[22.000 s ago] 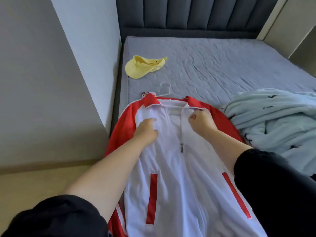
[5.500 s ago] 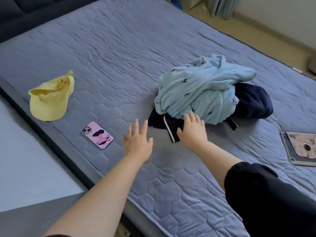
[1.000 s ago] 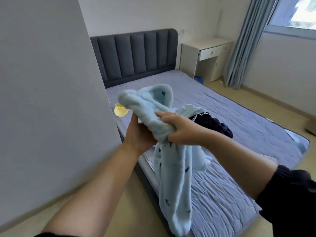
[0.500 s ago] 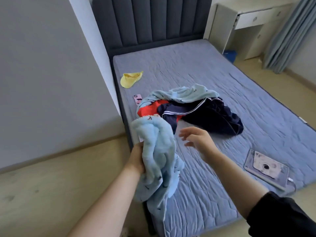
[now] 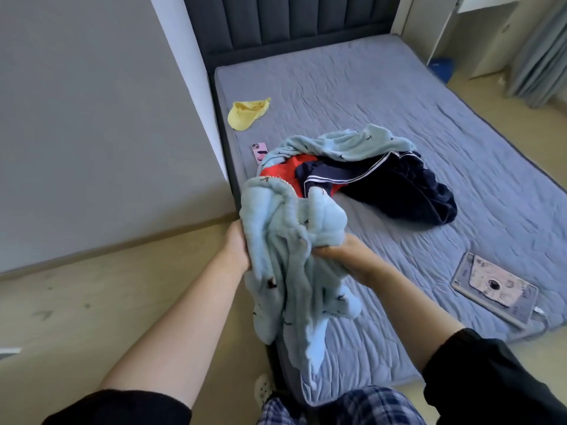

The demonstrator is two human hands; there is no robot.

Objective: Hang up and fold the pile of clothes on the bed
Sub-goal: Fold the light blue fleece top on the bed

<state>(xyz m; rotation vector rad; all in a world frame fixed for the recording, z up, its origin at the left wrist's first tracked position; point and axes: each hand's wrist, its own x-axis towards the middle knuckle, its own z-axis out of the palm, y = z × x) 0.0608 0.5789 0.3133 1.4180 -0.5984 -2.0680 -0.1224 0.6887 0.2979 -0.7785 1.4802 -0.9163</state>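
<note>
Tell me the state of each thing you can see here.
Blue fleece: bunched, held up by both hands.
Left hand: gripping the fleece.
Right hand: gripping the fleece.
Clothes pile: unfolded, heaped on the bed.
Yellow cap: lying on the bed.
Phone: face down.
Tablet: flat, cable attached.

The pale-blue fleece garment (image 5: 285,240) is looking fluffy and matt; the bed cover (image 5: 368,96) is showing quilted cloth, the floor (image 5: 92,302) smooth wood.
</note>
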